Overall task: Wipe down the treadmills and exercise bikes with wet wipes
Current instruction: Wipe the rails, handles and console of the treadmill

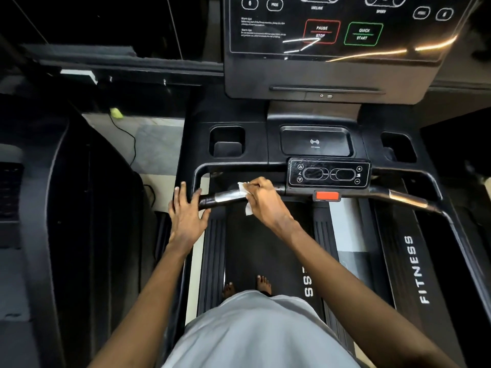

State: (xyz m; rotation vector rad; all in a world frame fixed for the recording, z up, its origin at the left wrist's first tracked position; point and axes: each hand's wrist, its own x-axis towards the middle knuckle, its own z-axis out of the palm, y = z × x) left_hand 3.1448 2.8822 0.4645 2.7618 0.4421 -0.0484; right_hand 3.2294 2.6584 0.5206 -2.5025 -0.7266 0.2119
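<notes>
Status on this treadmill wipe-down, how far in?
Done: nothing for certain; the keypad looks streaky, perhaps already wiped. In hand: the right hand holds the wipe on the left grip; the left hand rests open at its end. Left, by the look: right grip, console, cup holders.
</notes>
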